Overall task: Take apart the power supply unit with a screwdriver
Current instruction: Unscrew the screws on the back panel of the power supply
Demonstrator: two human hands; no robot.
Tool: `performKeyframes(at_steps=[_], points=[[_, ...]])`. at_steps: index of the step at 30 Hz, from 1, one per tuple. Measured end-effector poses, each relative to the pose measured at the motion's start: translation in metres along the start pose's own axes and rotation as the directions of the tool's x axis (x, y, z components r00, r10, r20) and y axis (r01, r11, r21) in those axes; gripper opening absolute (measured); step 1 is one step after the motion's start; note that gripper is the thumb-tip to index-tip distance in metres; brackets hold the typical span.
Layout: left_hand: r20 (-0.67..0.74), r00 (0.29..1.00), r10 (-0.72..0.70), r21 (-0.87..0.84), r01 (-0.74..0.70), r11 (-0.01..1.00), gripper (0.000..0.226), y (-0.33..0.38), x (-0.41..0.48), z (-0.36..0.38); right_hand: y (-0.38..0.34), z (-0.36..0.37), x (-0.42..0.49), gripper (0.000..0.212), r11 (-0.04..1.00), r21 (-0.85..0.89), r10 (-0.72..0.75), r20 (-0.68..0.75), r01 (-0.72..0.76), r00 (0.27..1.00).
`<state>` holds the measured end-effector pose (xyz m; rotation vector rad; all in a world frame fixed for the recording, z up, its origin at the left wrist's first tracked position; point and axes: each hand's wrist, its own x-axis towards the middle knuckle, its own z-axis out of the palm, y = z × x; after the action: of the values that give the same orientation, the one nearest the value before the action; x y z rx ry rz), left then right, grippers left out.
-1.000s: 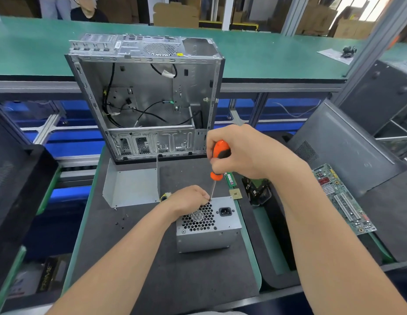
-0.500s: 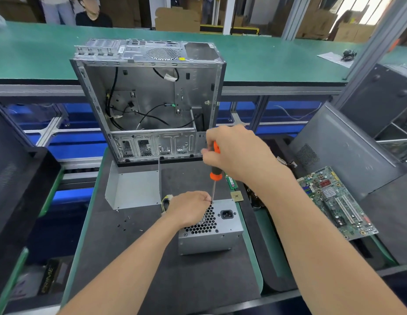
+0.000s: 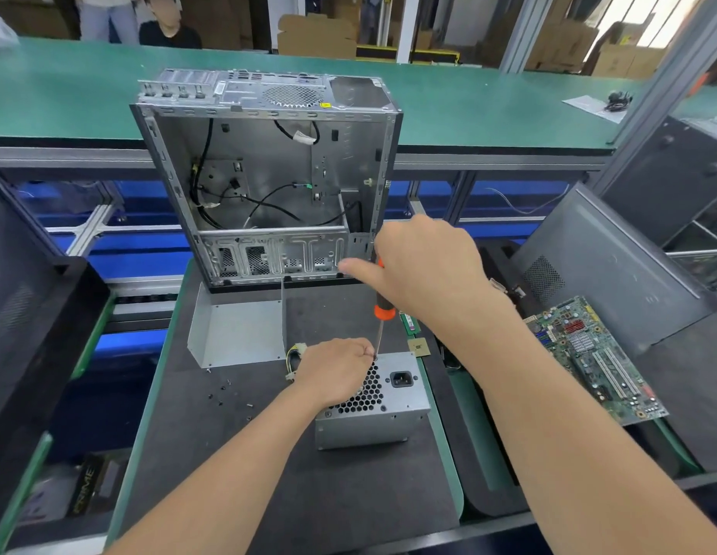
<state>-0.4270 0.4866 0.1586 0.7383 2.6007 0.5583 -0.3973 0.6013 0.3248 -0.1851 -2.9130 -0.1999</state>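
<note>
Rolling over the handle, the right hand (image 3: 425, 266) clasps the screwdriver (image 3: 384, 311) — its tip stays at the far edge of the power supply unit (image 3: 393, 406), lying just in front of the computer case (image 3: 268, 186), the left hand (image 3: 333, 372) curled on top, its hold unclear — so unscrewing probably continues.

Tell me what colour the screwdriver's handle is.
Orange with a black middle section, on the screwdriver held in the right hand; the head view shows it.

Bare mat (image 3: 309, 494) before power supply unit (image 3: 389, 418); computer case (image 3: 268, 174), metal cover (image 3: 236, 334) block behind.
</note>
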Motion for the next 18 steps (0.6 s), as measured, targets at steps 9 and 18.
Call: performKeyframes(at_steps=[9, 18], points=[[0.003, 1.000, 0.015, -0.010, -0.015, 1.000, 0.036, -0.005, 0.005, 0.004, 0.019, -0.010, 0.003, 0.022, 0.864, 0.444, -0.358, 0.212, 0.237, 0.910], [-0.015, 1.000, 0.022, -0.027, -0.022, 0.999, 0.039, -0.002, 0.001, 0.003, 0.012, 0.003, 0.000, 0.050, 0.984, 0.163, -0.077, 0.017, 0.073, 0.997]])
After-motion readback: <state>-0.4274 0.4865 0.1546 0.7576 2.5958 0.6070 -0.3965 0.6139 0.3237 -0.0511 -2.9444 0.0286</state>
